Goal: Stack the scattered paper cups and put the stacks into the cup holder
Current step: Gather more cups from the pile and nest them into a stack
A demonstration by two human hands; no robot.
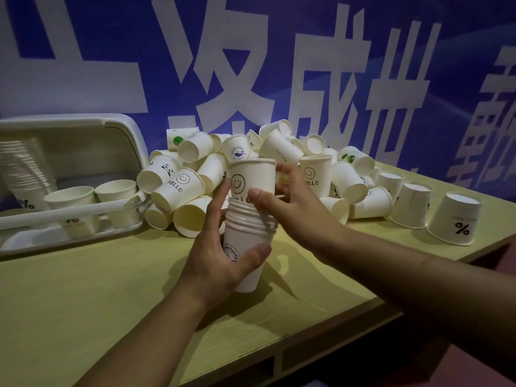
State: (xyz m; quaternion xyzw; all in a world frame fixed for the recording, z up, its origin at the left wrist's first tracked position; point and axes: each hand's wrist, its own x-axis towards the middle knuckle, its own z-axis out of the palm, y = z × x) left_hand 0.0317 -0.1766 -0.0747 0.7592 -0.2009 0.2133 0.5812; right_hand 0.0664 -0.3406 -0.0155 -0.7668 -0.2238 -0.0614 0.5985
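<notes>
Centrally, L hand (pixel 215 255) grips stack (pixel 247 233), R hand (pixel 290 205) pinches top cup (pixel 252 177), loose cups (pixel 279 155) behind.

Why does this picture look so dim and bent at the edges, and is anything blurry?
Head view: dim bluish light, soft shadows under the pile of loose cups; the wide lens bows the table edge and cup holder; the left hand and right hand holding the stack look slightly smeared, and the holder's stored cups are blurred.

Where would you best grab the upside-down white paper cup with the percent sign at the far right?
Probably around its narrow upturned base, coming from above. The upside-down white paper cup with the percent sign rests on its wide rim on the yellow-green table, tapering upward, with clear space around it.
</notes>
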